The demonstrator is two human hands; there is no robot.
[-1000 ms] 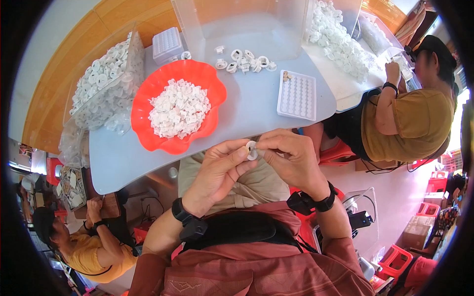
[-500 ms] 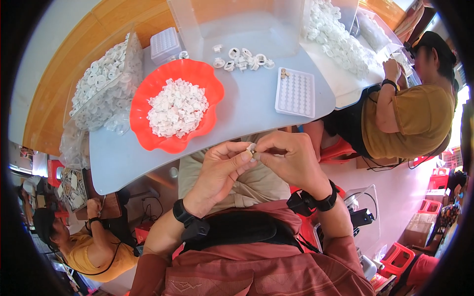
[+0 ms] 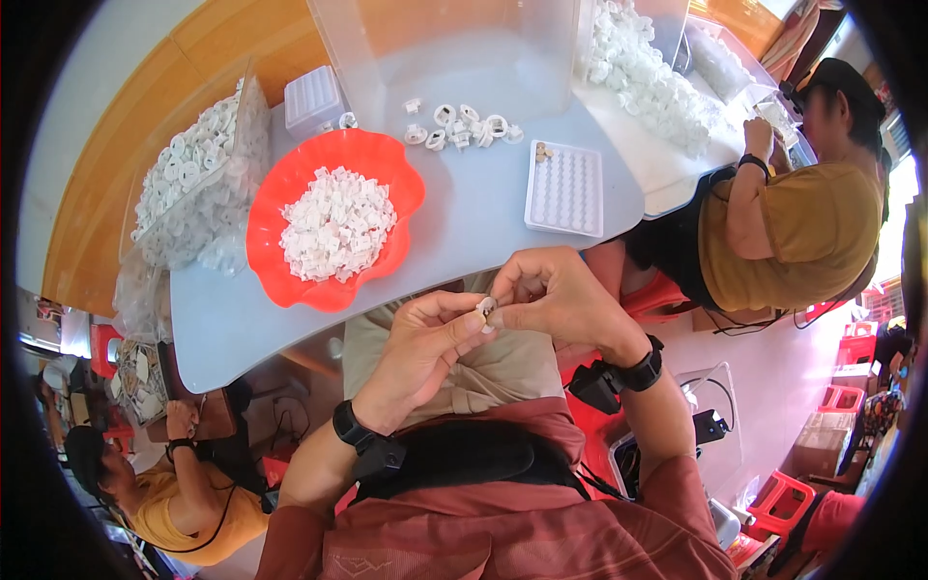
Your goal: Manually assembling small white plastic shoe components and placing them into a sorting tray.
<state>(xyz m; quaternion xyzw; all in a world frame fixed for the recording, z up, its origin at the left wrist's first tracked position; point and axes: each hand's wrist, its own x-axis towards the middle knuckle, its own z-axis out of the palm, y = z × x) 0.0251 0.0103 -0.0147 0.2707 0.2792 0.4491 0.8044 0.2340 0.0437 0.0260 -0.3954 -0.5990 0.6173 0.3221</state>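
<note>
Over my lap, just off the table's front edge, my left hand is closed, thumb and fingertips pinching a small round white plastic part. Something dark and brassy shows inside the part. My right hand meets it from the other side, thumb and forefinger pressed together at its edge; its other fingers are curled. Beyond my hands stands a red wavy-rimmed bowl with a heap of small white plastic pieces. To the right lies a white pocketed tray, with several small tan pieces in its far left corner.
Several white ring-shaped parts lie before a large clear bin. A clear box of white parts leans at the left beside a stack of white trays. Co-workers sit at the right and lower left.
My view has shifted a little, so the table things sit slightly left. Both hands still hold the white part, which has turned slightly between my fingers.
</note>
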